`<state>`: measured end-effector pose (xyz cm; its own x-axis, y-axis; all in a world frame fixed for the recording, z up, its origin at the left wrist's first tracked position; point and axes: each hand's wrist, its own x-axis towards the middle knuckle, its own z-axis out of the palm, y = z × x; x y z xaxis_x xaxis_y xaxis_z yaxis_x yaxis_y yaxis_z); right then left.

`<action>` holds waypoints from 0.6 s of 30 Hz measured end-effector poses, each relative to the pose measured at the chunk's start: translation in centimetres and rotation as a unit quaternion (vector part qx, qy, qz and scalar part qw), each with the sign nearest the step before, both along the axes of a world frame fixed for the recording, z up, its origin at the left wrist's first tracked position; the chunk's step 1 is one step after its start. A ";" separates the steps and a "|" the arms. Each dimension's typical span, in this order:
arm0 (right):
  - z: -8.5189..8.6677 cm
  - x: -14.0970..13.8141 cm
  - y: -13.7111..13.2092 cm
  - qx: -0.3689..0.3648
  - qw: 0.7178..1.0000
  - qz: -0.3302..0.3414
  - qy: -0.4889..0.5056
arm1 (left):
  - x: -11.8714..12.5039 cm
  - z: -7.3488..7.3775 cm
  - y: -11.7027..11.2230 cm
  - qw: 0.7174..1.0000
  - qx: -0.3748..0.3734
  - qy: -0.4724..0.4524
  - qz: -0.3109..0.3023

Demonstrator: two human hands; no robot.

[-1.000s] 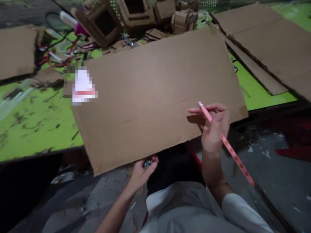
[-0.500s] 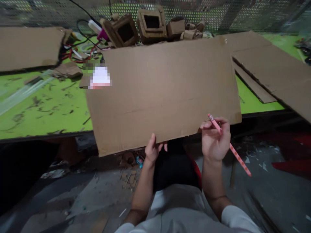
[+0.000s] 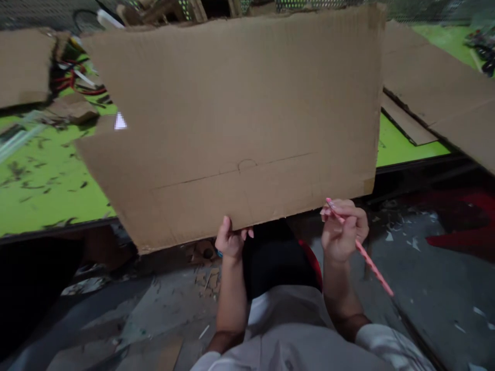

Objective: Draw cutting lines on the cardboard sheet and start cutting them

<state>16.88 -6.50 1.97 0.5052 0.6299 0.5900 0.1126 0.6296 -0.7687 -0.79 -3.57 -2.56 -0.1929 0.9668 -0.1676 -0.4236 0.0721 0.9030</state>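
Note:
A large brown cardboard sheet (image 3: 247, 113) is tilted up toward me over the table's front edge. It bears a thin drawn line with a small half-circle near its middle, and a notch is cut from its left side. My left hand (image 3: 231, 239) grips the sheet's lower edge, thumb on the near face and fingers behind. To the right, my right hand (image 3: 344, 232) holds a pink pencil (image 3: 371, 267) between thumb and fingers, its eraser end up by the sheet's lower edge. That hand's fingertips are close to the cardboard; I cannot tell whether they touch it.
The green table (image 3: 50, 180) carries cardboard scraps and clear strips at left. More cardboard sheets (image 3: 436, 93) lie at right, one jutting past the table edge. Red and black wires (image 3: 73, 82) tangle at the back left. Scraps litter the floor (image 3: 154, 314).
The cardboard sheet has been raised and tilted more toward me, so its drawn half-circle now shows. My right hand has lowered slightly and the pencil has turned a little.

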 end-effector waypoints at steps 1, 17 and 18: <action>-0.1 0.0 -0.1 -0.005 1.000 0.011 -0.006 | 0.0 0.0 0.0 1.000 0.000 0.000 0.006; 0.5 0.5 -1.5 -0.037 0.999 0.029 0.013 | -0.4 -0.6 -0.8 0.996 -0.011 0.080 0.041; 0.5 0.4 -1.5 -0.035 0.999 0.026 0.014 | -0.4 -0.6 -0.8 0.995 -0.016 0.089 0.044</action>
<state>17.32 -8.03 2.48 0.4860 0.6949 0.5300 0.0598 0.5786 -0.8134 -1.22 -4.36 -3.20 -0.3049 0.9397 -0.1548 -0.2641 0.0728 0.9618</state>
